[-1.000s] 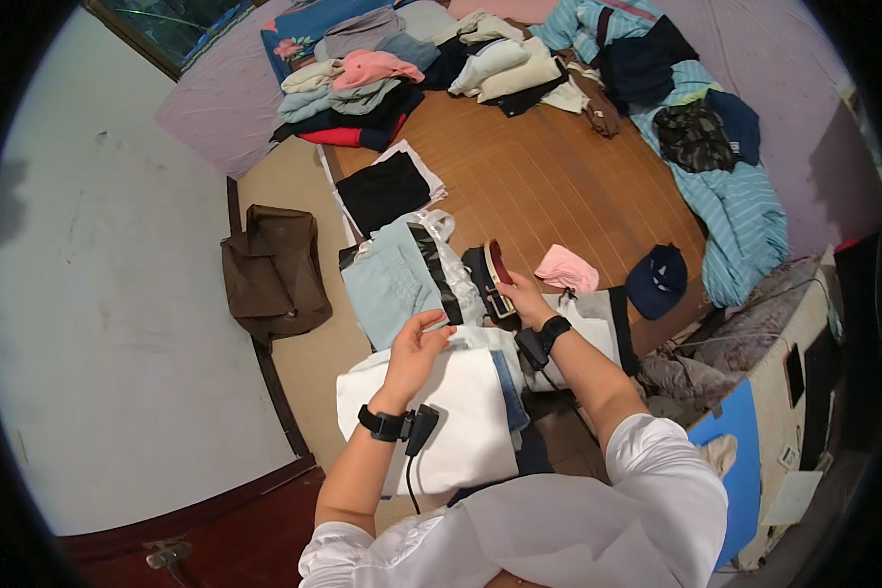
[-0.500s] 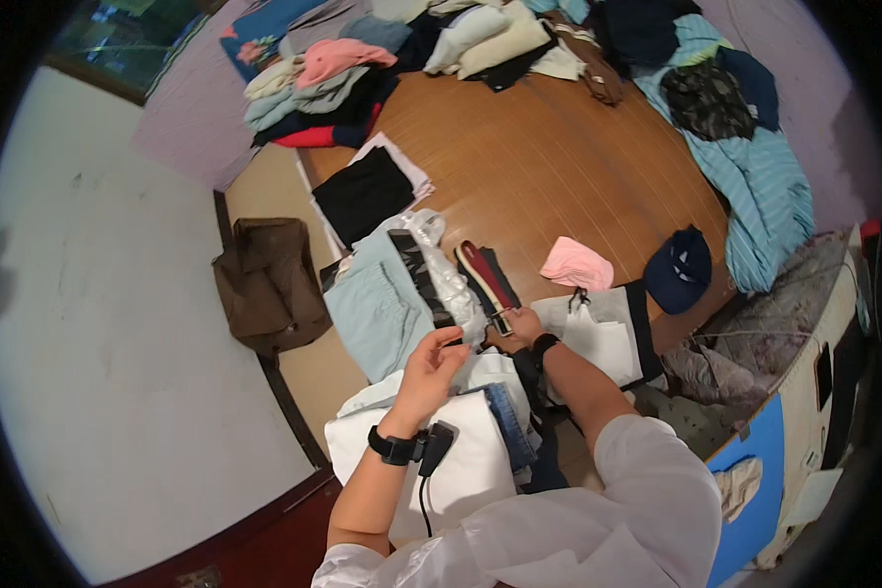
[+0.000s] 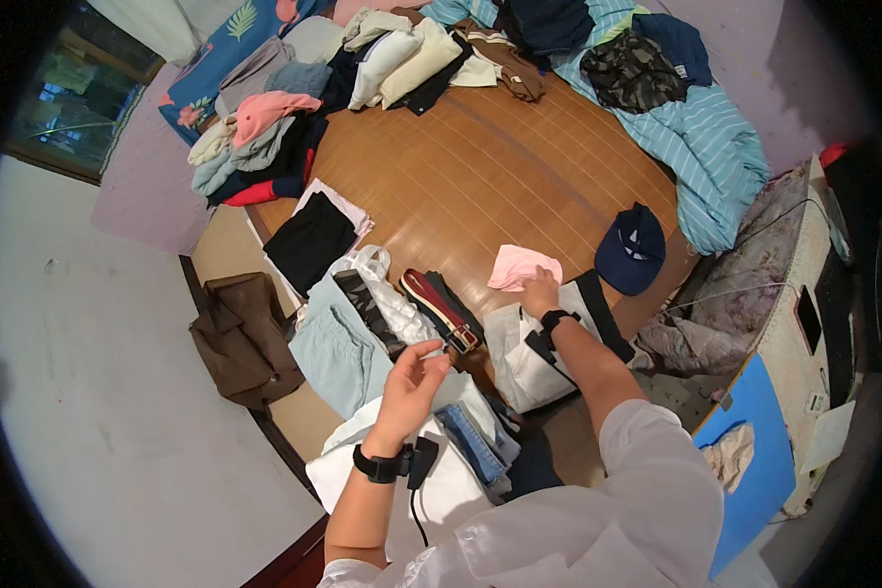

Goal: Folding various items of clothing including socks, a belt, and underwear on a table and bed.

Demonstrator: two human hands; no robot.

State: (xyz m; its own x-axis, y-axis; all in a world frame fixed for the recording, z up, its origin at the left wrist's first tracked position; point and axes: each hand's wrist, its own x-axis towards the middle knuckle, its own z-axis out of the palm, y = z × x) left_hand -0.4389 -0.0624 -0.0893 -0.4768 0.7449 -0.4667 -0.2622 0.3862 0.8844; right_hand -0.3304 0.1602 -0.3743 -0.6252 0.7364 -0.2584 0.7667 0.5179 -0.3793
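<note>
The right hand point(image 3: 539, 291) lies at the near edge of a small folded pink cloth point(image 3: 522, 267), its fingers curled down onto the fabric, gripping it as far as the bent view lets one tell; the cloth rests on the round wooden slatted surface point(image 3: 500, 176), just beside a white bag with black straps point(image 3: 524, 353) and near a dark navy cap point(image 3: 632, 250); the left hand point(image 3: 412, 377) hovers loosely open, fingers half curled, holding nothing, above a pale blue folded garment point(image 3: 338, 353) and close to a coiled dark red belt with a brass buckle point(image 3: 441, 309); a crumpled white plastic bag point(image 3: 377, 279) sits between the belt and a flat black folded garment point(image 3: 309, 245); folded blue jeans point(image 3: 470, 441) lie beneath the left wrist; at the far rim are piles of mixed clothes point(image 3: 265, 137), and a striped teal sheet point(image 3: 715, 147) drapes to the right; a brown jacket point(image 3: 240, 333) lies on the floor to the left.
</note>
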